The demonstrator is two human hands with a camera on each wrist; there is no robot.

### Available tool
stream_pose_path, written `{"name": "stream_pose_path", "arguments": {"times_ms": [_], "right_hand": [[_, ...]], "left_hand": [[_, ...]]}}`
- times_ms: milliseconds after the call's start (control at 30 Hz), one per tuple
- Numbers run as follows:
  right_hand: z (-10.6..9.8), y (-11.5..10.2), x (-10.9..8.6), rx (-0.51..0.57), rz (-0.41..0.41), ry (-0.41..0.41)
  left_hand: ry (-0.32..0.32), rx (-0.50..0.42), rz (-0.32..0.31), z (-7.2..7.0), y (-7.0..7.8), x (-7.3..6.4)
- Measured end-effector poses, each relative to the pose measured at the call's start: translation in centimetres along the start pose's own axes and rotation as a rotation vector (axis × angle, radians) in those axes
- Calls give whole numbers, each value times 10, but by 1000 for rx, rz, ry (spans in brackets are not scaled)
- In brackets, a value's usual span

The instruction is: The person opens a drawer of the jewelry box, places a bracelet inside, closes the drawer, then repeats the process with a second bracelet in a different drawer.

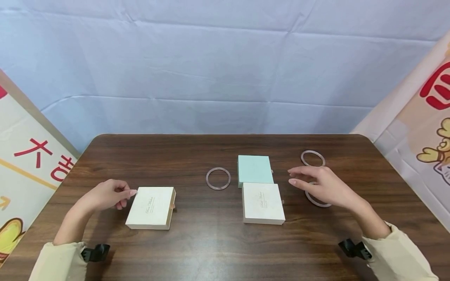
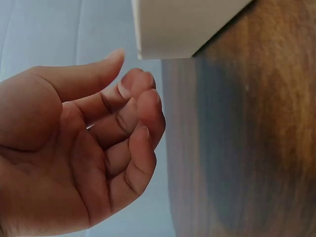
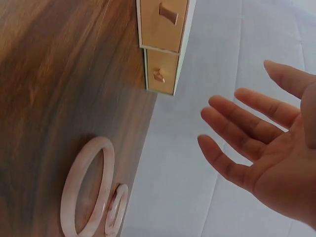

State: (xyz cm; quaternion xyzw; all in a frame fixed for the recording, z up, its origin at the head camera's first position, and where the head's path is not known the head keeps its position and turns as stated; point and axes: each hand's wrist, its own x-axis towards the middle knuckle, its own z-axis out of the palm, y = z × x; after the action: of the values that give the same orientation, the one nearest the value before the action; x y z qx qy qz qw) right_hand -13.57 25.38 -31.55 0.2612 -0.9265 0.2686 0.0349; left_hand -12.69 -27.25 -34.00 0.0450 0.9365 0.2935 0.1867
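Note:
My left hand [image 1: 110, 194] hovers at the left edge of a cream drawer box [image 1: 150, 207], its fingers loosely curled and holding nothing. In the left wrist view the thumb tip is close to a corner of that box [image 2: 173, 27], with a small gap between. My right hand [image 1: 321, 183] is raised above the table, fingers extended and empty. Under it lies a pale bangle [image 1: 318, 203], partly hidden by the hand. A second bangle [image 1: 313, 151] lies just behind. Left of this hand, another cream box [image 1: 263, 203] stands against a mint-green box [image 1: 254, 169].
A third bangle [image 1: 218, 189] lies flat on the dark wooden table [image 1: 204, 242], between the left cream box and the mint-green one. Small pull tabs [image 3: 168, 14] show on the drawer fronts. A pale cloth backdrop [image 1: 211, 70] hangs behind the table, with printed sheets at both sides.

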Motion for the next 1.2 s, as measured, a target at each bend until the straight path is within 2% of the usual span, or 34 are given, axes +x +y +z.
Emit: {"name": "stream_pose_path", "arguments": {"times_ms": [133, 267, 467, 700, 967, 1200], "right_hand": [[4, -3, 0, 44, -6, -31], [7, -7, 0, 51, -3, -60], [12, -15, 3, 92, -33, -106], [16, -29, 9, 149, -11, -170], [20, -44, 21, 156, -55, -177], [22, -54, 31, 148, -52, -166]], "left_hand": [[-27, -65, 11, 2, -3, 4], [-48, -94, 48, 4, -5, 5], [-54, -98, 73, 5, -5, 5], [-45, -72, 55, 5, -4, 8], [-60, -95, 86, 8, -5, 9], [-63, -124, 106, 9, -7, 10]]}}
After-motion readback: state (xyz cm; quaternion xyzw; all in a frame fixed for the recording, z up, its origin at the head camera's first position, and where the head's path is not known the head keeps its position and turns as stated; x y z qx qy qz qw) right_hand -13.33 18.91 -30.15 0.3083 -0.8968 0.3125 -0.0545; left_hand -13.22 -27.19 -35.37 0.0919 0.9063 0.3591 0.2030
